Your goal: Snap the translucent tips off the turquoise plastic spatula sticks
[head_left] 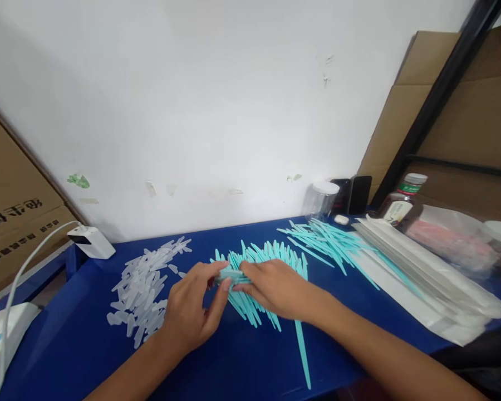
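Observation:
Between both hands, over the middle of the blue table [217,367], is a slim teal plastic stick [231,274]. My left hand [194,306] pinches its left end between thumb and fingertips; whether a translucent piece sits there I cannot make out. The fingers of my right hand [273,284] are closed round its right end. Beneath them lies a pile of similar teal sticks [250,309], partly hidden by my hands. Left of my left hand spreads a heap of small, frosted, translucent plastic sleeve-like pieces [144,284]. One long teal stick [303,356] pokes out below my right wrist.
A second pile of teal sticks [329,242] lies to the right, beside long plastic packets [426,273]. Behind are a lidded clear jar [321,200] and a bottle [401,200]. A white charger [92,242] with its cable and a power strip [8,340] sit left.

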{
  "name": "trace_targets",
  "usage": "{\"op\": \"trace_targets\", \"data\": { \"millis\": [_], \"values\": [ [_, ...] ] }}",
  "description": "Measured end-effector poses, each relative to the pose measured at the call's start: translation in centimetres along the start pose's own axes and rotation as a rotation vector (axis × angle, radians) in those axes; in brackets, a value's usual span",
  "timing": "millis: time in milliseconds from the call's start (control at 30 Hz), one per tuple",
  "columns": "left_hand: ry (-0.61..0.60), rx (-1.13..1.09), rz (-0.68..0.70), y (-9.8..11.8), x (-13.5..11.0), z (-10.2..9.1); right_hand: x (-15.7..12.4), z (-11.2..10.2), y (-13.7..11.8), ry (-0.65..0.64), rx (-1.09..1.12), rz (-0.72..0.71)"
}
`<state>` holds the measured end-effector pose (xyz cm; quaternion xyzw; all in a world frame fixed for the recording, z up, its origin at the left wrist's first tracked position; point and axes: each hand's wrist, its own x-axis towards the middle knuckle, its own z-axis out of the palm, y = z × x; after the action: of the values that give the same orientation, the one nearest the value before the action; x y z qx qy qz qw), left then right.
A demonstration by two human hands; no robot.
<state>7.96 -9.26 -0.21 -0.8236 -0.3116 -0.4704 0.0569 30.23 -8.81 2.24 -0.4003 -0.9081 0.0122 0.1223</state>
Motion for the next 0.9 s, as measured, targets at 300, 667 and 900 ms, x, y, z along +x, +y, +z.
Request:
{"op": "trace_targets", "data": {
  "millis": [300, 667, 900],
  "values": [
    [-0.063, 0.039, -0.116, -0.8, 0.2, 0.7, -0.5, -3.0, 9.3, 0.033, -0.261, 0.635],
    [-0.285, 0.076, -0.206, -2.2, 0.0, 1.4, -3.5, -2.1, 18.0, -0.039, -0.283, 1.029],
    [-0.300, 0.444, -0.230, -5.6, 1.1, -0.1, -2.7, -0.4, 17.9, -0.002, -0.278, 0.998]
  ]
}}
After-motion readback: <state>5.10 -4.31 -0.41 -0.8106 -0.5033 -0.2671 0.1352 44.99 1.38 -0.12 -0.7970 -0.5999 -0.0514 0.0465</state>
